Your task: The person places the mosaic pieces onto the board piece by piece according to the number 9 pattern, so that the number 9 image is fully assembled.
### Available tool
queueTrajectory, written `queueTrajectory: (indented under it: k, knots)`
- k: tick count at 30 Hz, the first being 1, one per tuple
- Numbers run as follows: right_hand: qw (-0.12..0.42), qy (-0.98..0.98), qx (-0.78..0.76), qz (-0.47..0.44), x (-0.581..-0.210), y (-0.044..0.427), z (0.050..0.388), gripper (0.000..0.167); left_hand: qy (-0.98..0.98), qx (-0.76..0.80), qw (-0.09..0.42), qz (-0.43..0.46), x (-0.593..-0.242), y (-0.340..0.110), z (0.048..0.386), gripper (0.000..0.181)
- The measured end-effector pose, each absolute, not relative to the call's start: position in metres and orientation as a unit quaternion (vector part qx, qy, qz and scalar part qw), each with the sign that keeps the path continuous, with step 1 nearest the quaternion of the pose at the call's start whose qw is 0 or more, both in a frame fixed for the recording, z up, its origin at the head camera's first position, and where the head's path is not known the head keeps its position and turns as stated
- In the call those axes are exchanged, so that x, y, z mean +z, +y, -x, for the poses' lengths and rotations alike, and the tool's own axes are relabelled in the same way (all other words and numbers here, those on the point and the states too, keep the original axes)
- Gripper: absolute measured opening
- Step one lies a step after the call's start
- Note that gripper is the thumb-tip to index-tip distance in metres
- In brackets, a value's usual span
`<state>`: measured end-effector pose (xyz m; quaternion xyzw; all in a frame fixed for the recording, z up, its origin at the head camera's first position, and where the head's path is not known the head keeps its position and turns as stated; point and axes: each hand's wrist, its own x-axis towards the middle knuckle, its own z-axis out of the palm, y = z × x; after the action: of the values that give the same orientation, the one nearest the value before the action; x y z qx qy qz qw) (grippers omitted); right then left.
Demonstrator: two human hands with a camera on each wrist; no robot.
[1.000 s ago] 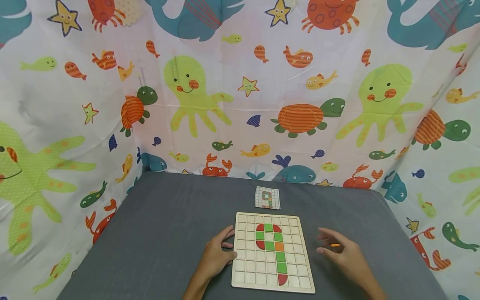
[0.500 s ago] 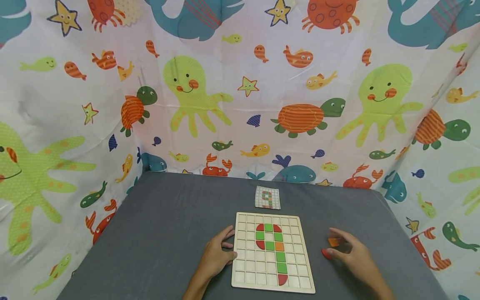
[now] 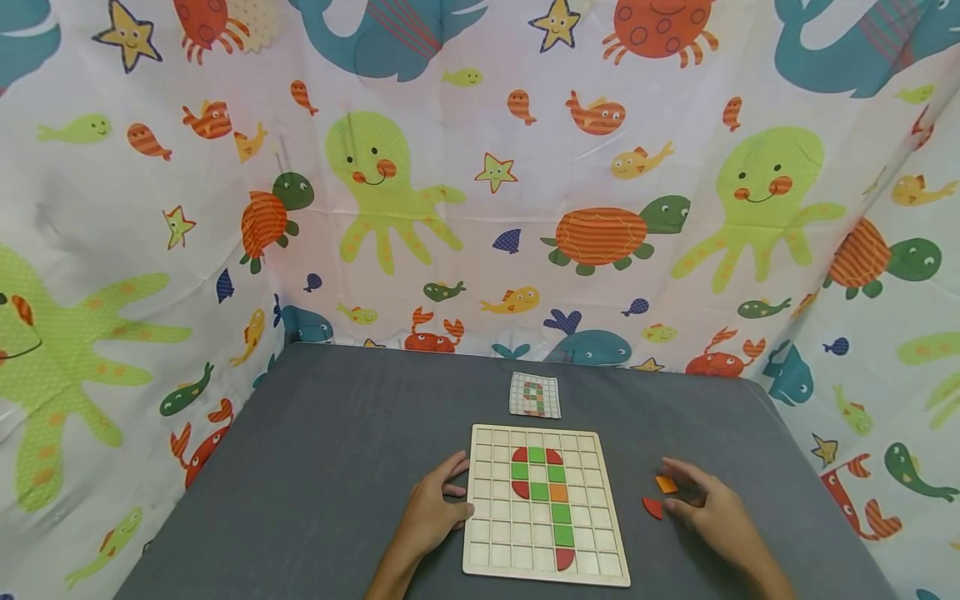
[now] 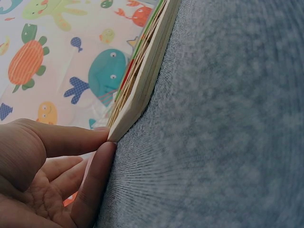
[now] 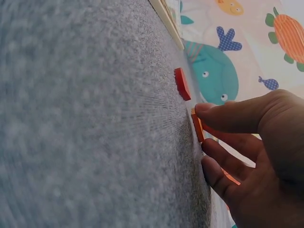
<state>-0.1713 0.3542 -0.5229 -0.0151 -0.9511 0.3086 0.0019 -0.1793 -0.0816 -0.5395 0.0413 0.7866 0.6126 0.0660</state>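
Observation:
A wooden grid board [image 3: 510,533] lies on the table, with red, green and orange tiles set in it in the shape of a 9. At its left edge, my left hand [image 3: 430,508] grips the rim; in the left wrist view the thumb and a finger pinch the board's corner [image 4: 126,123]. To the right of the board, my right hand [image 3: 712,508] hovers low with its fingers loosely bent. Just by its fingertips an orange tile [image 3: 666,484] and a red quarter-round tile [image 3: 652,507] lie on the cloth. The right wrist view shows the thumb close to the orange tile [image 5: 197,126].
A small card [image 3: 535,396] printed with a gridded 9 lies behind the board. Grey cloth [image 3: 337,467] covers the table. A curtain [image 3: 465,208] with sea animals hangs along the back and sides.
My right hand has moved slightly right and let go of the red and orange tiles, which now lie on the cloth. The left hand and the board have stayed still.

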Motion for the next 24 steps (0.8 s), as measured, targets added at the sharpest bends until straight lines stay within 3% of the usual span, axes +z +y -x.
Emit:
queueTrajectory:
  k: [24]
  knots:
    - [0.029,-0.957,0.288,0.024,-0.5295,0.3561,0.1747,0.055,0.788,0.610,0.065,-0.041,-0.5391,-0.0814,0.1788,0.084]
